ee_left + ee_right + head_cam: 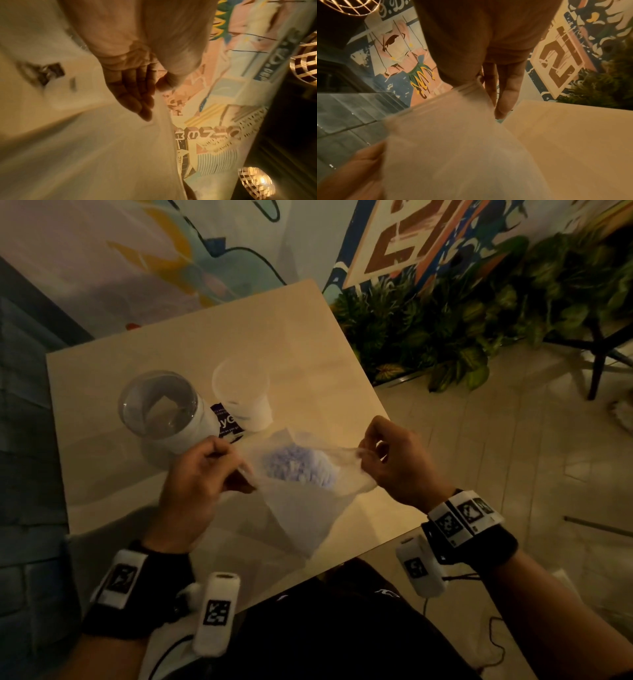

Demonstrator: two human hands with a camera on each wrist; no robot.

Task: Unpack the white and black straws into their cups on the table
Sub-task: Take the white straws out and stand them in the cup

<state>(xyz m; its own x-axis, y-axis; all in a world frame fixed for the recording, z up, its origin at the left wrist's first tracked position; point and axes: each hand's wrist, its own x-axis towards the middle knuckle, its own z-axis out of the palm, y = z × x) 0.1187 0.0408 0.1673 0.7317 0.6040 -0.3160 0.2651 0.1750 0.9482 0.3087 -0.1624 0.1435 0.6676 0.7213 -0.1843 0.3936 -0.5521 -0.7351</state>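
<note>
Pulling the bag [301, 501] open: left hand [191, 487] and right hand [394, 463] each pinch one lip, straws [298, 470] end-on between them, cups [164, 409] nearer the left.

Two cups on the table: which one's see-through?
The clear cup, left of the opaque white cup and nearest the left hand; you see through its wall.

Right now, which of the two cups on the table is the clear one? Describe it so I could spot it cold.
Start at the pale square table. Two cups stand together just beyond the left hand. The clear cup is the left one, see-through with a dark label on its side, while its neighbour, the white cup, is opaque.
</note>
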